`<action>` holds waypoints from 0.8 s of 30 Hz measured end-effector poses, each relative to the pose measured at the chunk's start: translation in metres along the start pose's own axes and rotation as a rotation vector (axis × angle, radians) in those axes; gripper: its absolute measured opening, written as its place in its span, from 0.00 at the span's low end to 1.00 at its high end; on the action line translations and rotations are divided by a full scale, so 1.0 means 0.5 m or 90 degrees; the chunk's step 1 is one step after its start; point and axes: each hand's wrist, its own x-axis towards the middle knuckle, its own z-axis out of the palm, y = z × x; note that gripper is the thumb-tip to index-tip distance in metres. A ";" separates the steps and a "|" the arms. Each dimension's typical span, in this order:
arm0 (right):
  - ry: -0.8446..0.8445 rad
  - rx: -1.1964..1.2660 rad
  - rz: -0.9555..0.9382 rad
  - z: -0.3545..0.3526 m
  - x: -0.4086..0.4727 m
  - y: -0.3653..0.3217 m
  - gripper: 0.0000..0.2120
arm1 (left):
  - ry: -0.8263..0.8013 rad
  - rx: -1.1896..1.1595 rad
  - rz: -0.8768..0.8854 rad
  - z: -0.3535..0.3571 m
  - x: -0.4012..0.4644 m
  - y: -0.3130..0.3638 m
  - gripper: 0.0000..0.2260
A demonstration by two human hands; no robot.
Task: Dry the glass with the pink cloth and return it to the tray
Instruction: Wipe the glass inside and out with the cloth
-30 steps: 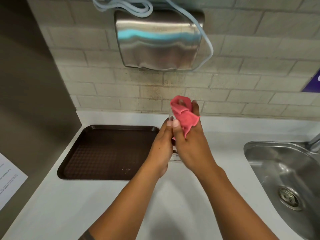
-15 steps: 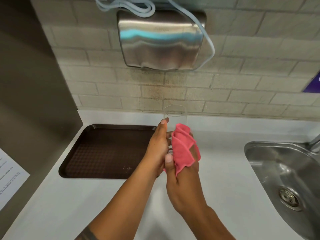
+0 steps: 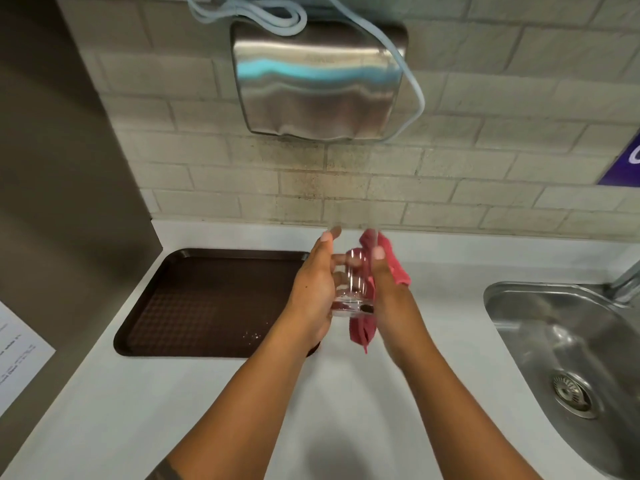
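Far left: a sheet of printed paper [image 3: 20,355] at the frame's edge, lying against the grey side panel. Beside it, on the white counter [image 3: 138,410], a dark brown tray [image 3: 194,303], with a few pale specks near its front right corner and no glass on it.

Just right of the tray, held up above the counter: the left hand [image 3: 313,292], curled round the left side of a clear glass [image 3: 351,271], fingers wrapped behind it, thumb up along the near wall, fingertip reaching toward the rim. Glass upright or nearly so, base low between the two palms, upper part blurred and hard to trace against the tiled wall. Clamped between both hands, clear of both tray and counter.

On the glass's right side: a pink cloth [image 3: 391,268], bunched and pressed against the wall of the glass by the right hand [image 3: 388,296]. Fingers folded over the cloth, thumb on its near face; one tail of cloth hanging below the base of the glass, another fold poking out above the fingers. Hands close together, parted only by glass and cloth.

Above, on the wall: a steel hand dryer [image 3: 318,81] with a pale blue cable [image 3: 415,98] looped over it. Far right: a steel sink [image 3: 519,306] sunk in the counter, a drain strainer [image 3: 571,393] in its bowl, part of a tap [image 3: 627,282] at the frame's edge.
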 end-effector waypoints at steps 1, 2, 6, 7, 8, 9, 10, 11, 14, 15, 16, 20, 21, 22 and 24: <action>-0.010 0.049 0.007 0.006 -0.014 0.016 0.25 | 0.006 0.007 0.003 0.000 0.006 0.002 0.19; -0.017 0.118 0.019 0.013 -0.025 0.032 0.23 | 0.008 0.015 0.008 -0.001 0.011 0.003 0.19; -0.058 0.255 -0.031 0.022 -0.045 0.061 0.28 | 0.023 0.113 0.033 -0.006 0.017 -0.012 0.18; -0.067 0.247 -0.047 0.021 -0.045 0.062 0.32 | 0.035 0.136 0.045 -0.008 0.018 -0.018 0.17; -0.071 0.240 -0.057 0.019 -0.044 0.062 0.34 | 0.044 0.162 0.061 -0.010 0.021 -0.026 0.17; -0.068 0.235 -0.061 0.016 -0.042 0.063 0.35 | 0.049 0.193 0.082 -0.012 0.024 -0.034 0.18; -0.062 0.236 -0.061 0.014 -0.040 0.067 0.36 | 0.056 0.217 0.102 -0.014 0.028 -0.042 0.18; -0.053 0.232 -0.057 0.012 -0.041 0.068 0.37 | 0.067 0.234 0.121 -0.016 0.029 -0.047 0.17; -0.022 0.187 -0.055 0.013 -0.043 0.083 0.37 | 0.100 0.257 0.135 -0.024 0.029 -0.051 0.14; -0.016 0.164 -0.056 0.014 -0.045 0.088 0.36 | 0.104 0.248 0.124 -0.025 0.028 -0.050 0.13; -0.007 0.136 -0.053 0.016 -0.046 0.092 0.33 | 0.107 0.236 0.106 -0.026 0.025 -0.049 0.13; 0.046 0.029 -0.049 0.020 -0.054 0.098 0.31 | 0.088 0.144 0.011 -0.019 0.012 -0.043 0.10; 0.068 -0.009 -0.060 0.022 -0.055 0.098 0.31 | 0.072 0.122 -0.006 -0.016 0.008 -0.042 0.09; 0.088 -0.042 -0.065 0.025 -0.058 0.098 0.29 | 0.057 0.112 -0.016 -0.011 0.003 -0.043 0.10; 0.114 -0.077 -0.067 0.034 -0.064 0.099 0.29 | 0.033 0.121 -0.018 -0.003 -0.003 -0.048 0.17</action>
